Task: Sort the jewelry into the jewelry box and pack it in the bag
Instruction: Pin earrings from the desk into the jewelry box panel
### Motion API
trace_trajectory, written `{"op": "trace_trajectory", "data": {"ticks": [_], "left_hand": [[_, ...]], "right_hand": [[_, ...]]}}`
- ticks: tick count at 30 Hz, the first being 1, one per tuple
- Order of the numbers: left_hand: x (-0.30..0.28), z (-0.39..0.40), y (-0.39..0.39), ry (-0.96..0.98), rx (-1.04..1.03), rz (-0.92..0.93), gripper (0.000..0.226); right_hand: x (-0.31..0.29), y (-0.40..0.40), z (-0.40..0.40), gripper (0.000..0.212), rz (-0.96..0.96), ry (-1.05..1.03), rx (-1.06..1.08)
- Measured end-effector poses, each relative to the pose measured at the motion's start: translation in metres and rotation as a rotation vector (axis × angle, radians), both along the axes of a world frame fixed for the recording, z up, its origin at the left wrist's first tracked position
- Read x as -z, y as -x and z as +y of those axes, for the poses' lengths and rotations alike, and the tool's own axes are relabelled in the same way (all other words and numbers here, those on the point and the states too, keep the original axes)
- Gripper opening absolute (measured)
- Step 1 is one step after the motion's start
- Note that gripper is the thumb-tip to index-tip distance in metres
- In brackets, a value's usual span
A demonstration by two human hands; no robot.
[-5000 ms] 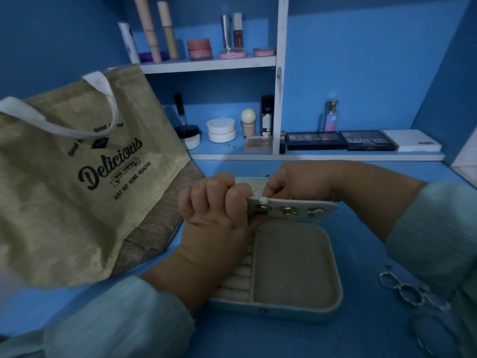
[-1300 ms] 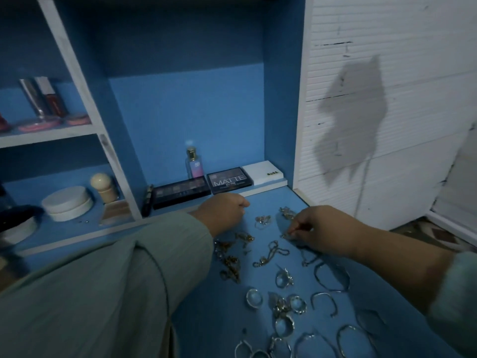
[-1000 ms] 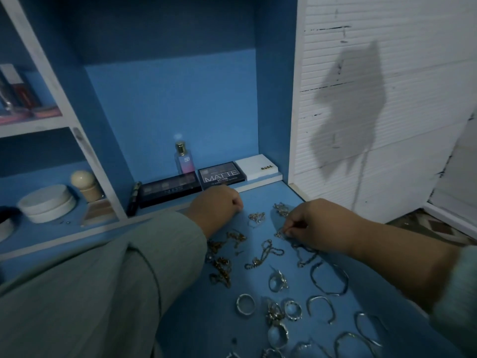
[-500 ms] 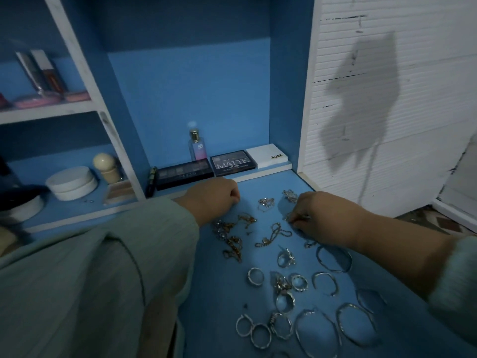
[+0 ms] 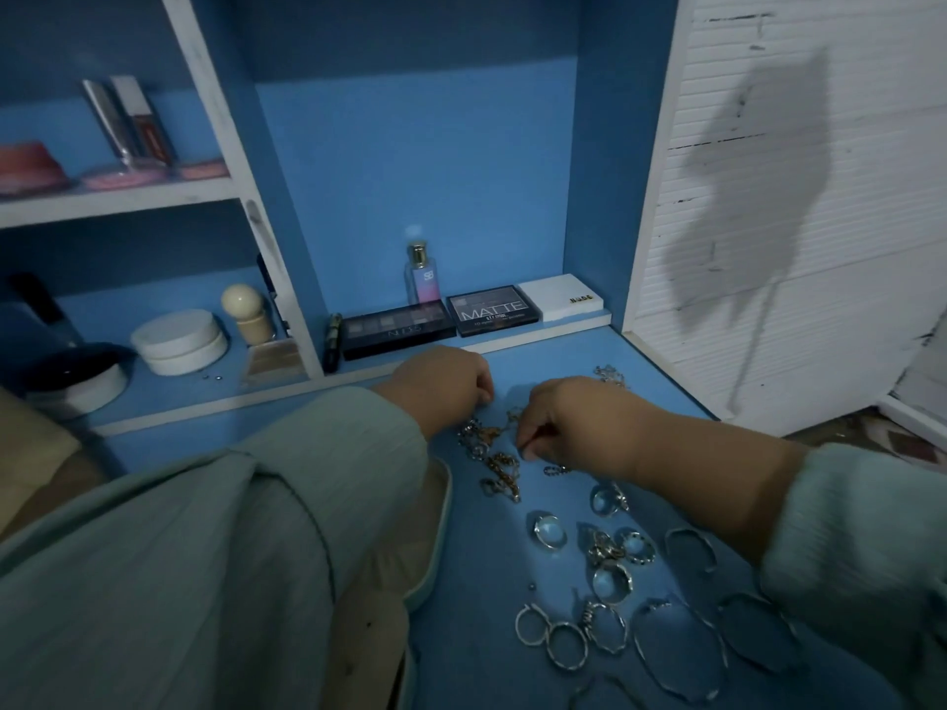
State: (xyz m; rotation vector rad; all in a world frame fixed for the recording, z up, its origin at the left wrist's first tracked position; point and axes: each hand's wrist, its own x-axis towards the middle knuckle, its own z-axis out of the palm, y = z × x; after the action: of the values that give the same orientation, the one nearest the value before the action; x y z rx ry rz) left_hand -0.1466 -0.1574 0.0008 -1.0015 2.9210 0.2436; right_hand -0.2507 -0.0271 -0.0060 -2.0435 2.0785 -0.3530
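Reaching over the jewelry (image 5: 579, 530) spread on the blue table (image 5: 476, 658), the right hand (image 5: 563, 422) is pinching something tiny; the left hand (image 5: 446, 381) is curled, contents unclear. Tangled chains (image 5: 494, 458) might snag and drag neighbours off.

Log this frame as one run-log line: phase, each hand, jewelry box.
phase: picking jewelry | left hand: curled, contents unclear | right hand: pinching at gold chains | rings: loose on table | jewelry box: not visible

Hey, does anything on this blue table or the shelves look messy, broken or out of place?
The gold chains between the left hand and right hand lie tangled in a heap, unlike the rings and bangles spread out nearer. A tiny bead lies loose. The white shelf post has scuffed paint.
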Motion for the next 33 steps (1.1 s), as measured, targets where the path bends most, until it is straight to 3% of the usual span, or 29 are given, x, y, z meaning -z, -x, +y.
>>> {"op": "trace_trajectory", "data": {"ticks": [14, 21, 25, 33], "left_hand": [[-0.047, 0.036, 0.000, -0.059, -0.005, -0.130, 0.032], [-0.058, 0.060, -0.003, -0.081, 0.015, -0.150, 0.032], [-0.055, 0.069, -0.012, -0.066, -0.016, -0.192, 0.038], [-0.072, 0.078, -0.050, -0.078, -0.041, -0.127, 0.032]], "right_hand": [[-0.032, 0.002, 0.030, 0.010, -0.167, 0.001, 0.038], [-0.029, -0.059, 0.073, 0.015, -0.260, -0.179, -0.201], [-0.016, -0.077, 0.078, 0.009, -0.253, -0.286, -0.260], [-0.018, -0.081, 0.057, 0.016, -0.150, -0.237, -0.165]]}}
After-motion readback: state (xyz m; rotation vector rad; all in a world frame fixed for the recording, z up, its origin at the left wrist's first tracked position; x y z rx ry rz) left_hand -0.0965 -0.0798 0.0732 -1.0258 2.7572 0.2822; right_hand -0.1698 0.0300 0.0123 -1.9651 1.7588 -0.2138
